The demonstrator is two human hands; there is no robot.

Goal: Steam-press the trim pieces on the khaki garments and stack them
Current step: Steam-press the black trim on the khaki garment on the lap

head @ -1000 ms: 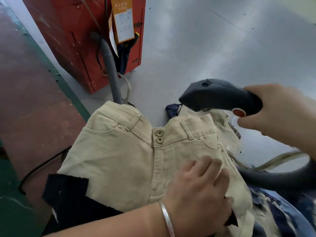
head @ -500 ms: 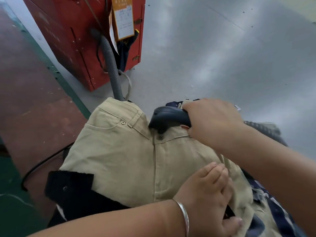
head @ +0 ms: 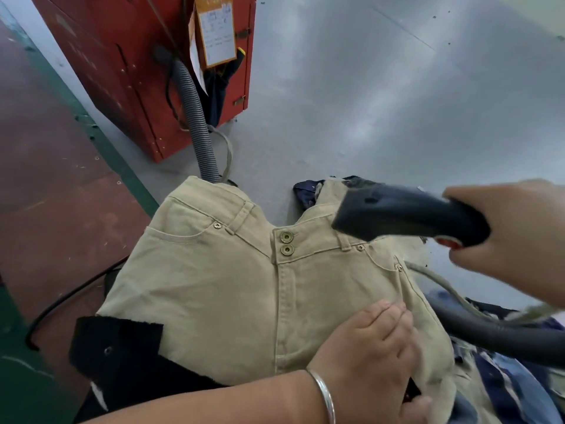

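Observation:
Khaki trousers (head: pixel 220 289) lie front up on a dark padded form (head: pixel 119 350), waistband away from me, two brass buttons (head: pixel 286 243) at the fly. My right hand (head: pixel 516 240) grips the black steam iron (head: pixel 406 215) by its handle, a red button under my fingers. The iron hangs just above the waistband's right side, nose pointing left. My left hand (head: pixel 373 356), with a silver bangle on the wrist, rests on the fabric right of the fly, its fingers curled, and holds the cloth down.
A red cabinet (head: pixel 128 71) with an orange tag (head: pixel 215 29) stands at the back left, a grey ribbed hose (head: pixel 198 117) running down behind the trousers. The iron's dark hose (head: pixel 495 335) crosses blue garments (head: pixel 504 390) at the right. A black cable (head: pixel 61 304) lies on the floor, left.
The iron was pressed down over the fly buttons half a second ago. Now my right hand has lifted it and drawn it right, uncovering the buttons. My left hand stayed put.

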